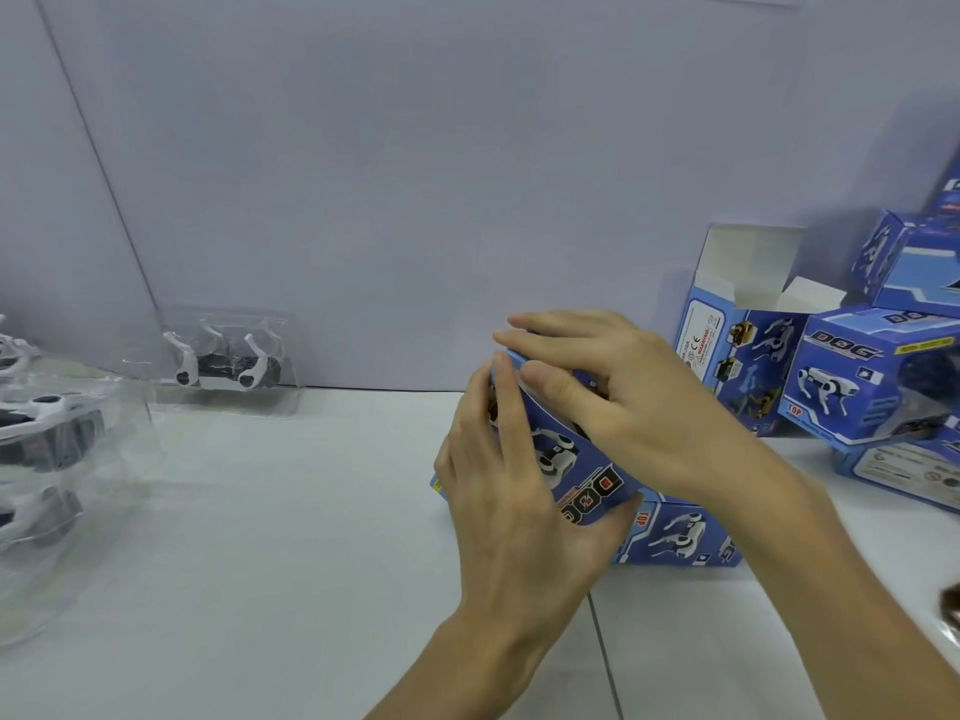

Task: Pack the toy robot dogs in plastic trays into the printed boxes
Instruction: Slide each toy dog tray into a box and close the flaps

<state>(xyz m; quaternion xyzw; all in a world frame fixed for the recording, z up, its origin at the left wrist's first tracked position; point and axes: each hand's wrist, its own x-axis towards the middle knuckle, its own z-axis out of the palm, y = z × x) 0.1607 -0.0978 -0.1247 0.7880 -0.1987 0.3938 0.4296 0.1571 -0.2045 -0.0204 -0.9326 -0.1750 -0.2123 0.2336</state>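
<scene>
Printed box (587, 475) held over the table (291, 537): left hand (498, 491) braces its side, right hand (639, 407) clamps the top edge, apparently closing a flap; trayed dogs (223, 363) wait well apart at left.

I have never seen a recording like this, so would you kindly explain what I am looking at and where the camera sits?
There is no machine here. You see a person's two bare hands through one wide-angle camera worn on the head, looking forward and down, which is why both arms enter from the bottom edge.

The left hand and the right hand hold one blue printed box between them, with the right hand's fingers lying over its top end. A second box lies on the white table just behind it.

At the right stand an open box with its flaps up and a pile of closed boxes.

At the left are clear plastic trays holding toy robot dogs: one tray against the wall, and more trays at the picture's edge.
</scene>
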